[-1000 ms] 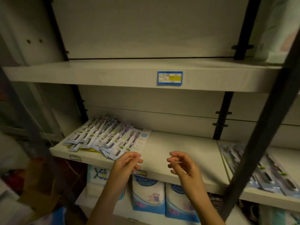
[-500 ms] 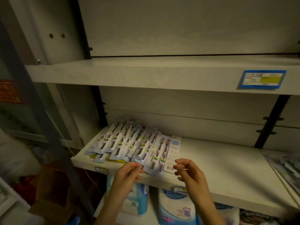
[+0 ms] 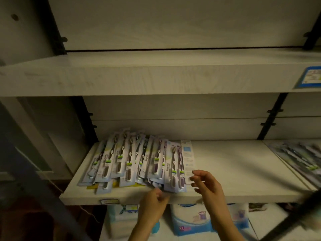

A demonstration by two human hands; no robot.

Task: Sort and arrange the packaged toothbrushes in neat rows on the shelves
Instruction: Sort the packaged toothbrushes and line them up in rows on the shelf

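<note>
Hovering at fanned toothbrush packs (image 3: pixel 132 159), left hand (image 3: pixel 153 200) at near edge, grip unclear, right hand (image 3: pixel 207 186) loose, empty; needing ends squared along shelf (image 3: pixel 243 167) front.

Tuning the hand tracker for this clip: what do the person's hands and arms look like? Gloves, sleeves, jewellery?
Both are bare. The left hand and right hand wear no gloves, and no rings show. The left forearm and right forearm are uncovered down to the picture's bottom edge: no sleeve, watch or bracelet in view. The light is dim and the left hand is slightly blurred, so a thin ring could be missed.
</note>
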